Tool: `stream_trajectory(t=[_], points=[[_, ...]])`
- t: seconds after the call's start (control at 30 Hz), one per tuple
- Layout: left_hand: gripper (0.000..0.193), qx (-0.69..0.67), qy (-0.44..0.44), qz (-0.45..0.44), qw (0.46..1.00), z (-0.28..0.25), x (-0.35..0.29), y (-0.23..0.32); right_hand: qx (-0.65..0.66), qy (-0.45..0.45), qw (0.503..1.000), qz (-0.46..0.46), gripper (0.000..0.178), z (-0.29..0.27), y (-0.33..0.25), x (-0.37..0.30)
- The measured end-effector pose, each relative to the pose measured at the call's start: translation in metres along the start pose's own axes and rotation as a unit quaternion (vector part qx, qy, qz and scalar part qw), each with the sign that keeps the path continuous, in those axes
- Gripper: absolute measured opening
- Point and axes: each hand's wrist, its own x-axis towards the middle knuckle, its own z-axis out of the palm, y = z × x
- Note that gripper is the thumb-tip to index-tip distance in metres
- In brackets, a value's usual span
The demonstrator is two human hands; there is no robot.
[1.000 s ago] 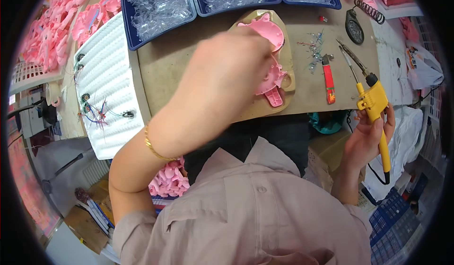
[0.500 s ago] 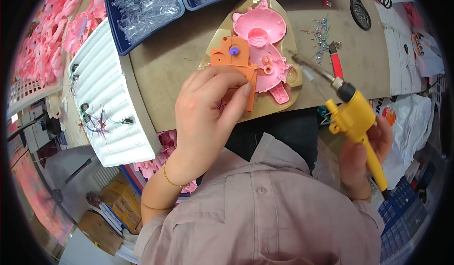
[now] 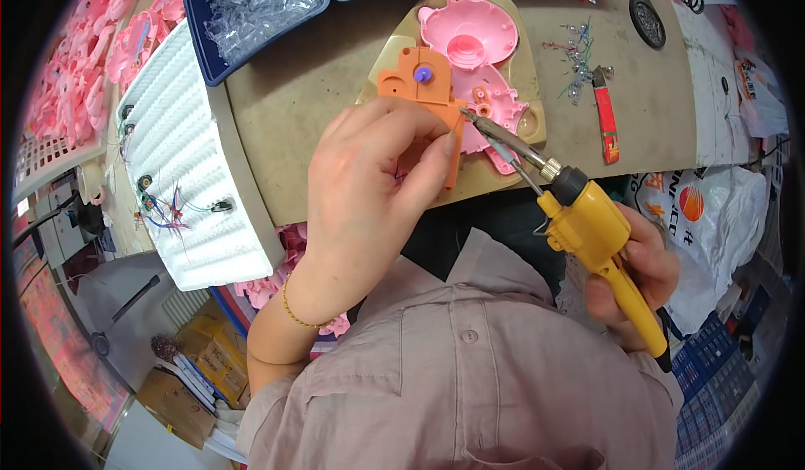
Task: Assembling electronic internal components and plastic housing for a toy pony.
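My right hand [image 3: 641, 269] is wrapped round the handle of a yellow soldering gun [image 3: 591, 223]. The iron's tip points up and left, meeting the right edge of an orange plastic part [image 3: 436, 114] at a small metal spot. A purple knob [image 3: 423, 75] stands on that part. My left hand [image 3: 369, 176] lies over the orange part's lower half, thumb and forefinger pinched at its edge. What they pinch is hidden, though thin dark wires show beneath the palm. Under and beside the orange part, pink plastic shell halves [image 3: 482, 30] rest in a tan mould-like holder [image 3: 530, 67].
Blue bins [image 3: 220, 74] of clear plastic pieces line the back. A white ridged foam tray [image 3: 189, 227] holding wired components stands at left. At right lie small wired parts [image 3: 579, 59], a red-handled cutter [image 3: 606, 122] and a dark oval object with a coiled cord [image 3: 646, 17].
My right hand has brought the soldering gun left, its tip now at the orange part's edge instead of out to the right. My left hand keeps its pinch. The view has shifted slightly.
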Motion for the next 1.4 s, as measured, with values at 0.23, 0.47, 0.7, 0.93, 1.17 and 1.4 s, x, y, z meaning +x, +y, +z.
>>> stream_trajectory(t=[0.23,0.47,0.7,0.93,1.17,1.4], points=[[0.009,0.004,-0.006,-0.002,1.000,-0.001,-0.002,-0.001,0.150,-0.003,0.965,0.215,0.049,-0.004,-0.018,0.003],[0.010,0.013,-0.014,-0.010,1.000,0.001,0.005,0.003,0.120,-0.093,0.935,0.319,0.050,-0.020,-0.012,-0.002],[0.010,0.001,-0.007,0.016,1.000,-0.003,0.008,0.010,-0.133,-0.034,0.986,-0.097,0.059,-0.017,0.004,-0.010],[0.006,0.044,-0.030,-0.027,0.998,-0.013,-0.004,0.015,-0.120,0.385,0.914,0.041,0.043,-0.085,-0.021,0.016],[0.016,-0.017,0.060,-0.005,0.998,-0.018,-0.005,0.003,-0.354,0.319,0.879,0.006,0.043,-0.185,-0.004,0.094],[0.009,-0.120,0.083,-0.146,0.978,-0.054,-0.034,-0.027,0.007,0.342,0.904,0.255,0.028,-0.190,0.060,0.061]])
